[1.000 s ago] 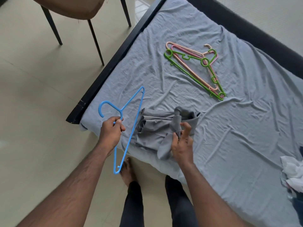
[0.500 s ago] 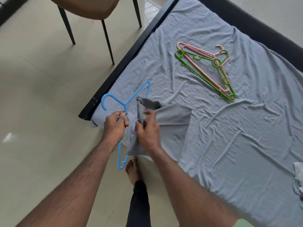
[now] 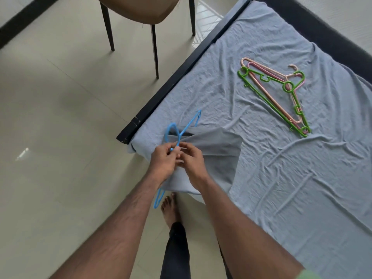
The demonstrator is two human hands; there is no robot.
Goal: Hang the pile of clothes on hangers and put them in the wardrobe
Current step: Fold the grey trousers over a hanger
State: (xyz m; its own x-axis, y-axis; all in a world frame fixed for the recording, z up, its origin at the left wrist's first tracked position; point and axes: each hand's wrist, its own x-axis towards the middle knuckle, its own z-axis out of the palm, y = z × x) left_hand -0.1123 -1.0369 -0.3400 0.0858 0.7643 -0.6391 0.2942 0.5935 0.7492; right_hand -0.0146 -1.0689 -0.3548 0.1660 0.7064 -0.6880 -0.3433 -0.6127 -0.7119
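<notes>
A blue plastic hanger (image 3: 182, 131) is held at the neck by my left hand (image 3: 164, 164) over the near corner of the bed. A grey garment (image 3: 217, 150) hangs partly over the hanger and spreads onto the sheet. My right hand (image 3: 193, 160) pinches the garment's top edge right beside my left hand; the fingers of both hands meet. The hanger's lower arm sticks out below my left wrist. A green hanger (image 3: 269, 97) and pink hangers (image 3: 261, 72) lie stacked further up the bed.
The bed (image 3: 302, 178) has a wrinkled blue-grey sheet and a black frame (image 3: 181, 77). A brown chair (image 3: 141, 9) with dark legs stands on the tiled floor at the upper left. My bare foot (image 3: 170, 208) is beside the bed corner.
My right hand has brought the grey garment left onto the blue hanger, and both hands now meet at its neck. The hanger has tilted more upright. The view has shifted left.
</notes>
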